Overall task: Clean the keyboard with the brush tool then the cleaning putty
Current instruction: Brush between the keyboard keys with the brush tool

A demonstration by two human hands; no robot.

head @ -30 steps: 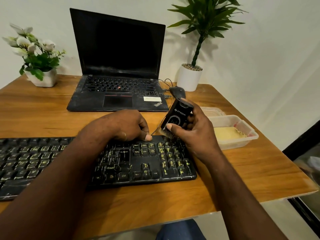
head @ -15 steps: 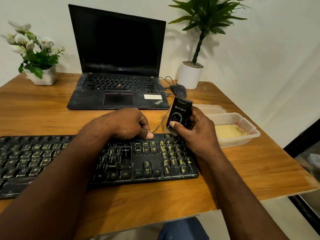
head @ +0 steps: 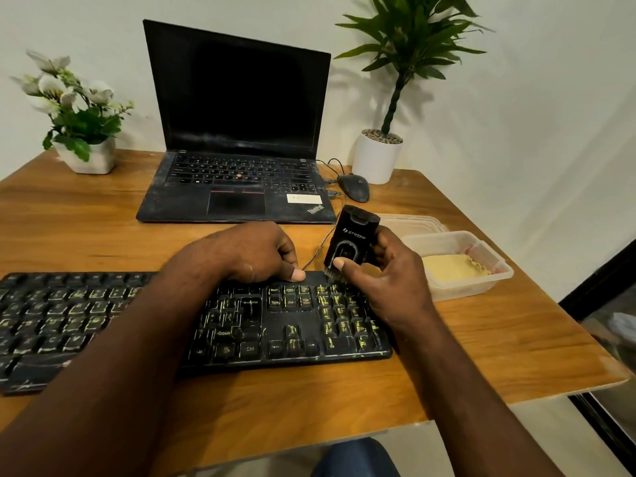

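A black keyboard (head: 296,325) with worn yellowish key legends lies across the near half of the wooden desk. My right hand (head: 389,277) grips a black brush tool (head: 352,237) upright, thumb on its front, bristles down on the keyboard's top right corner above the number pad. My left hand (head: 254,253) is curled, resting on the keyboard's top edge with the thumb tip pressed against it, holding nothing. A clear plastic tub (head: 495,270) right of the keyboard holds pale yellow cleaning putty (head: 451,268).
An open black laptop (head: 237,187) stands behind the keyboard, with a wired mouse (head: 354,187) to its right. The tub's lid (head: 413,223) lies behind the tub. A white flower pot (head: 89,156) sits back left, a potted plant (head: 378,156) back right. The desk's right edge (head: 585,380) is close.
The brush tool has gone from tilted to nearly upright and shifted a little along the keyboard's top right edge. My left hand has stayed on the top edge.
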